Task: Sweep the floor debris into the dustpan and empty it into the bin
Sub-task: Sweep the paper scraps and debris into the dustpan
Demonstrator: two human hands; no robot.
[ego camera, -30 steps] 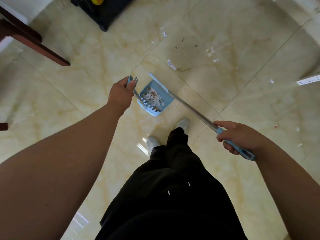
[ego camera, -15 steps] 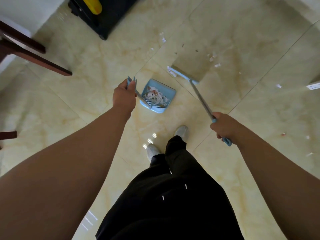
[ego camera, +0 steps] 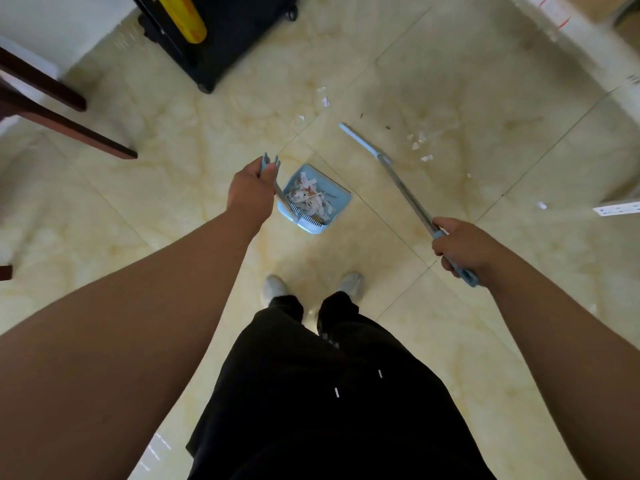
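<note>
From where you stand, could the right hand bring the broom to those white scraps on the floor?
Probably yes: the right hand grips the broom, whose head lies just beside the scraps, with only bare floor between.

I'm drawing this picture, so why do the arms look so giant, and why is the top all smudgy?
Head view: the wide-angle lens swells the close forearms, so the left hand and right hand look small; blur smears the black cart up top; the dustpan is sharper; the glossy floor shows glare streaks.
</note>
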